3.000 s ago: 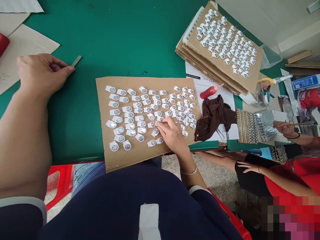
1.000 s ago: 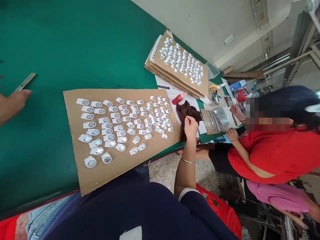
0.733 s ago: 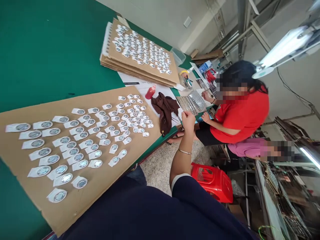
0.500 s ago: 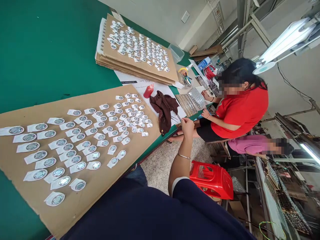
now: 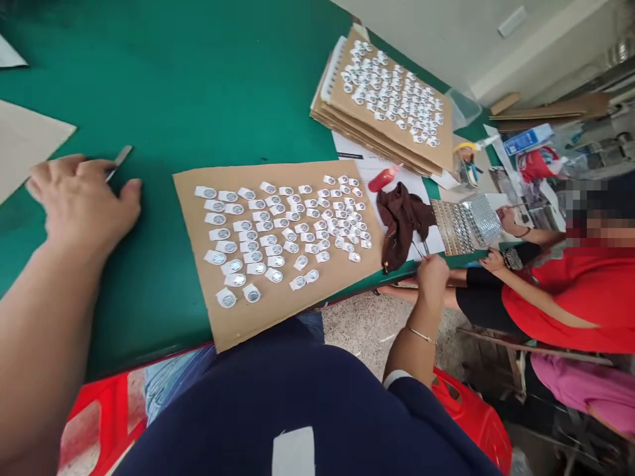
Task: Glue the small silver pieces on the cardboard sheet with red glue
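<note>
Discs (image 5: 271, 240) on cardboard (image 5: 270, 305), tools (image 5: 473, 172) in clear container (image 5: 463, 176)

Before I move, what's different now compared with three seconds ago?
Your right hand has left the badges and moved right, to the thin tool by the cloth; I can't tell if it grips it. Your left hand has opened from its pinch on the strip and is spread palm-down, the strip by its index finger. The cardboard, bottle and stack stayed put.
</note>
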`<state>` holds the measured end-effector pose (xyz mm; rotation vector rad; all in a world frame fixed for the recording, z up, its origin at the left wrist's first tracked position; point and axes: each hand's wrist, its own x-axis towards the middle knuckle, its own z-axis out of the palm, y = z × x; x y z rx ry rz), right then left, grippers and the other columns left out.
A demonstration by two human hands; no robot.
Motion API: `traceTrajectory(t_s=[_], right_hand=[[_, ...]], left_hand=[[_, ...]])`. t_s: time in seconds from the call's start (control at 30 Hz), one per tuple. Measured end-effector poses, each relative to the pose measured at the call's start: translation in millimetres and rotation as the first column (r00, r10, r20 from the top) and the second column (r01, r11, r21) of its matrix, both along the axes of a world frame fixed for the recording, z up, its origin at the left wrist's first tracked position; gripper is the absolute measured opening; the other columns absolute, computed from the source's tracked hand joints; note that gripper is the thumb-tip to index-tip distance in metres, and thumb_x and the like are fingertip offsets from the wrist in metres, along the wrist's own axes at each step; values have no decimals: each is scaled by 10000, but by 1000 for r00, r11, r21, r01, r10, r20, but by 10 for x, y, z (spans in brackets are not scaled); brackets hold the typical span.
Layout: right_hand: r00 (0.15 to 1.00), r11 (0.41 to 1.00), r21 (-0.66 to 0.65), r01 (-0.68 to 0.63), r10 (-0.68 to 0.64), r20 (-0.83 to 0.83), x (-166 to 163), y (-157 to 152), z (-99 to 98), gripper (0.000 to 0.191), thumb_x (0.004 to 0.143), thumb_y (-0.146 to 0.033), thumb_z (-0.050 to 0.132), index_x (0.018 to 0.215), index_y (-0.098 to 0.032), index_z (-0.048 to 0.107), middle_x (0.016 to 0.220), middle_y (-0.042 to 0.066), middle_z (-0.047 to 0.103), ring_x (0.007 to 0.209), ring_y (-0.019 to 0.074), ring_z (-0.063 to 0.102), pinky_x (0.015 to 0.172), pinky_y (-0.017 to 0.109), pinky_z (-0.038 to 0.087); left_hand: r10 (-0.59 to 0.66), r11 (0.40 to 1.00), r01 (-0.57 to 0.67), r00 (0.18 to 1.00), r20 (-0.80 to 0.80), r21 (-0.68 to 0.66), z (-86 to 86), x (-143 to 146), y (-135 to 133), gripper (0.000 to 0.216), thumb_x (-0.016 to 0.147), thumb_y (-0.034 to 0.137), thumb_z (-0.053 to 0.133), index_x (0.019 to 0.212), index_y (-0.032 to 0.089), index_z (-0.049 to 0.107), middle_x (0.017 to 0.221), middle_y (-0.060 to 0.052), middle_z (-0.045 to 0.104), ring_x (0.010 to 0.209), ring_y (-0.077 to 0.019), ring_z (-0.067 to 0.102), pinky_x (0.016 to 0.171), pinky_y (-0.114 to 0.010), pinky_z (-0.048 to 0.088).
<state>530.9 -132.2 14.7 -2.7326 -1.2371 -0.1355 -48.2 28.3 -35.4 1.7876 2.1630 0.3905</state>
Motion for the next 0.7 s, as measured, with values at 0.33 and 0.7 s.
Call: traceTrajectory(t_s=[0.33, 0.7], right_hand=[[622, 849, 526, -51, 439, -648, -1210, 269, 310, 302, 775, -325, 565, 1056, -214, 548, 863, 15, 607, 671, 121, 610, 755, 370, 530], [-185, 882, 467, 63, 470, -863, -2555, 791, 28, 141, 786, -376, 585, 848, -257, 543, 779, -23, 539, 717, 104, 567, 868, 407, 519]], left_hand=[[-73, 997, 74, 994, -78, 18, -93, -83, 58, 690, 867, 587, 276, 1314, 93, 454, 1367, -152, 366, 1269, -358, 230, 1026, -479, 211], [-133, 991, 133, 990, -44, 15, -78, -168, 63, 702, 861, 577, 279, 1311, 64, 447, 1364, -189, 364, 1258, -375, 241, 998, -519, 221]])
